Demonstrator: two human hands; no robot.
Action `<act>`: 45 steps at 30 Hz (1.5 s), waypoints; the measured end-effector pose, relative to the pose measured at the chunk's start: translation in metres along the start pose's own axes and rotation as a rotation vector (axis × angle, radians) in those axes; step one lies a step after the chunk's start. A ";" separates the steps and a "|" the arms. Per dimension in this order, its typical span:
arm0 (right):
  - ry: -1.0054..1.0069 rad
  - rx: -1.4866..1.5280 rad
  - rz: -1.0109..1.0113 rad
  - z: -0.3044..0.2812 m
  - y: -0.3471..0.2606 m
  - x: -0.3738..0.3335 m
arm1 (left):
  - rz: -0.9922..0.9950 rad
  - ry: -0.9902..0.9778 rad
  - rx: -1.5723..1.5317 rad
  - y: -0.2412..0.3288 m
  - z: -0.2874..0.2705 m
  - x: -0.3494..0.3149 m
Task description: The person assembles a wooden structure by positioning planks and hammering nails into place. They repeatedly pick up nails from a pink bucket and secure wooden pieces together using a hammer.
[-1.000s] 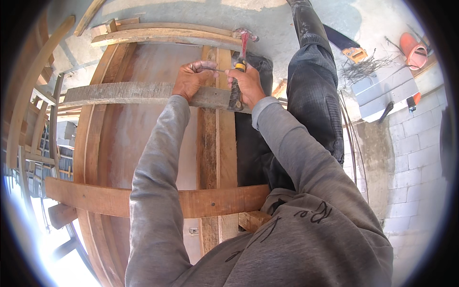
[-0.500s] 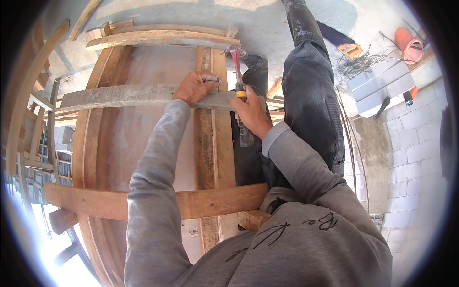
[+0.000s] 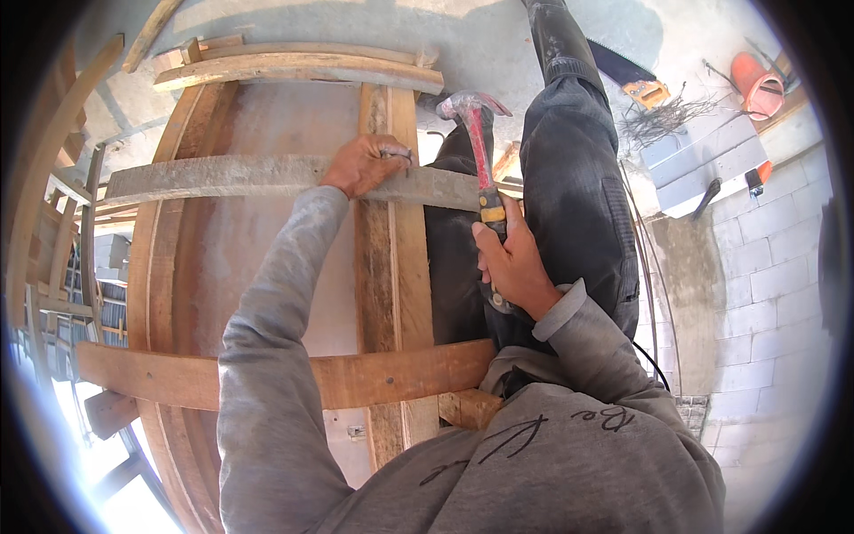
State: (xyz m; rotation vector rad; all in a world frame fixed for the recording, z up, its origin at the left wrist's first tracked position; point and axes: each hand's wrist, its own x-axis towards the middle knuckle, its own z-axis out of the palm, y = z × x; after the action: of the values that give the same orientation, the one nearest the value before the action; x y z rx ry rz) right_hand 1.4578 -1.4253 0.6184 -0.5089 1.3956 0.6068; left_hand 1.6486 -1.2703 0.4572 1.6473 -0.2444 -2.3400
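Note:
My left hand (image 3: 363,166) rests on a grey, weathered board (image 3: 240,178) that lies across the wooden frame. Its fingers pinch a nail (image 3: 407,169), which stands upright over the board near the frame's right-hand beam (image 3: 414,267). A claw hammer (image 3: 481,147) with a red shaft and a black and yellow grip is wrapped in my right hand (image 3: 516,262). The hammer's head points away from me, above my leg and to the right of the nail, not touching it.
A reddish-brown crosspiece (image 3: 267,378) spans the frame close to me, and a light timber (image 3: 302,71) crosses its far end. To the far right are a handsaw (image 3: 636,80), tangled wire (image 3: 667,120), grey blocks (image 3: 698,165) and an orange bucket (image 3: 754,84).
My right hand has drawn the hammer back, right and toward me, away from the nail. My left hand stays almost in place on the board.

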 end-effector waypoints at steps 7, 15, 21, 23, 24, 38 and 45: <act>-0.063 -0.216 -0.036 -0.013 -0.010 -0.024 | 0.081 0.003 0.324 -0.003 0.002 -0.001; -0.161 -0.416 -0.178 -0.018 0.002 -0.025 | 0.093 0.026 0.450 -0.006 0.003 -0.006; 0.074 -0.176 -0.224 -0.020 -0.033 -0.037 | 0.098 0.033 0.474 0.004 0.007 -0.004; -0.001 -0.231 -0.171 -0.018 -0.014 -0.031 | 0.116 0.026 0.485 0.003 0.008 -0.003; -0.102 -0.318 -0.102 -0.022 -0.009 -0.024 | 0.133 0.024 0.498 0.002 0.006 -0.004; -0.066 -0.292 -0.107 -0.006 -0.002 -0.046 | 0.033 0.038 0.408 0.010 0.005 -0.020; -0.034 -0.131 0.049 0.013 -0.028 -0.083 | 0.189 0.476 -0.090 -0.020 -0.003 -0.023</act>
State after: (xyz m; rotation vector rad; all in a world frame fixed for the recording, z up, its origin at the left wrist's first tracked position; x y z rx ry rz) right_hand 1.4803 -1.4451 0.7015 -0.5677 1.3451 0.7466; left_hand 1.6567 -1.2444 0.4715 1.9750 -0.1820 -1.7354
